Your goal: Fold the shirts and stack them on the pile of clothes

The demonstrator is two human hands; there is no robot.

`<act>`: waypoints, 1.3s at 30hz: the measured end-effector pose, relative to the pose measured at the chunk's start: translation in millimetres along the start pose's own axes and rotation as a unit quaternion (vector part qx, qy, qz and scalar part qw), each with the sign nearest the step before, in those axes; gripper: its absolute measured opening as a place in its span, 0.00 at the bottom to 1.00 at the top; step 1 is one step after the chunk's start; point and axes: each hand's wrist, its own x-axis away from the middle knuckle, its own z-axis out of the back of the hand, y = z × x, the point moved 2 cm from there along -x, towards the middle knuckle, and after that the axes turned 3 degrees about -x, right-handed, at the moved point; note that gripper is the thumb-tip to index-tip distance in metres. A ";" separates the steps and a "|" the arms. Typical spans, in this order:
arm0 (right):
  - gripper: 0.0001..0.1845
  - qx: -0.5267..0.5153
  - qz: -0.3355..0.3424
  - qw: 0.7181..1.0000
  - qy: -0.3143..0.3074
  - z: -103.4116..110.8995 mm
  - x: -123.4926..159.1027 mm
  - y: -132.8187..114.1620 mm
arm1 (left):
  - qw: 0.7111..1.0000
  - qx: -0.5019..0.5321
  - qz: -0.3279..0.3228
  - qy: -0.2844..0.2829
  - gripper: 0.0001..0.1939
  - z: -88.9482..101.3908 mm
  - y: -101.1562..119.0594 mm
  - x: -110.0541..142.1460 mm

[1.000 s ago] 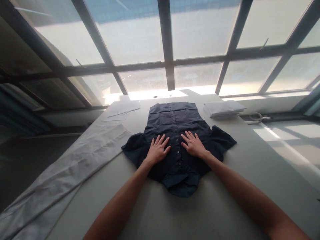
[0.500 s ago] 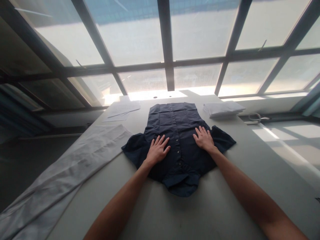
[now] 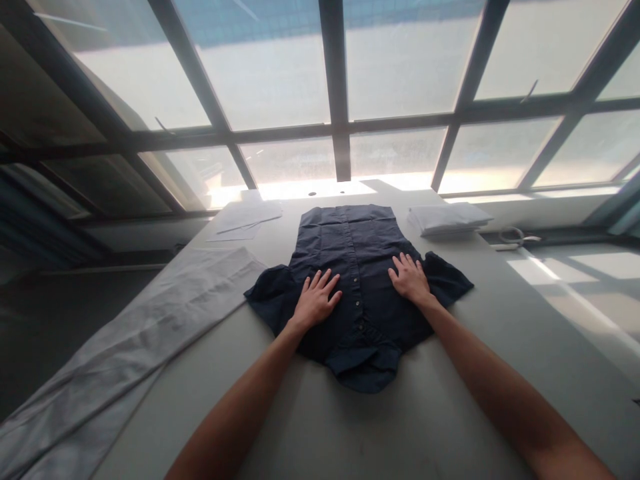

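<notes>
A navy short-sleeved button-up shirt [image 3: 345,243] lies spread front side up on the white table [image 3: 320,427]. Its collar points toward me and its hem lies toward the window. Flat on the shirt's left half rests my left hand [image 3: 317,300], fingers spread. My right hand [image 3: 409,277] lies flat on the other half, close to the right sleeve, its fingers also apart. Between the two hands runs the row of small buttons. Neither hand grips the cloth.
Pale grey cloth [image 3: 165,333] drapes along the table's left side. White sheets [image 3: 245,219] lie at the far left, and a folded white stack [image 3: 449,219] sits at the far right. Behind the table stand large framed windows [image 3: 395,67]. A coiled cable [image 3: 513,235] is off to the right.
Both hands stay flat at the same places on the shirt. The whole view has shifted very slightly.
</notes>
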 end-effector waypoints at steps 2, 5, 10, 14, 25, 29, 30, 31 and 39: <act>0.32 0.002 -0.010 1.000 0.007 2.8 3.6 -4.9 | 1.000 0.001 0.001 -0.001 0.31 0.3 0.2 -0.2; 0.33 -0.011 0.012 1.000 0.019 7.7 13.9 -23.0 | 1.000 0.002 0.003 0.001 0.30 0.5 0.4 -0.3; 0.34 -0.058 0.180 0.981 -0.041 4.3 35.3 -65.2 | 1.000 0.001 0.001 0.004 0.30 -0.2 0.3 0.0; 0.36 -0.042 0.206 0.973 -0.097 -4.4 38.1 -71.0 | 1.000 -0.002 -0.002 0.008 0.31 -0.9 -0.1 0.2; 0.34 0.001 0.008 1.000 -0.028 -3.7 6.1 -15.7 | 1.000 -0.006 0.000 0.011 0.30 -2.9 -1.4 -0.7; 0.34 0.007 -0.012 1.000 -0.003 -5.9 4.6 -8.9 | 1.000 -0.005 -0.002 0.013 0.30 -4.2 -2.4 -0.9; 0.34 0.007 -0.012 1.000 -0.002 -6.2 4.7 -8.6 | 1.000 -0.005 -0.002 0.012 0.30 -4.4 -2.5 -1.0; 0.34 0.008 -0.011 1.000 -0.001 -6.4 4.8 -8.6 | 1.000 -0.004 -0.002 0.012 0.30 -4.6 -2.6 -1.1; 0.33 0.004 -0.009 1.000 -0.001 -5.6 5.3 -8.6 | 1.000 -0.001 0.001 0.004 0.30 -3.1 -1.9 -1.0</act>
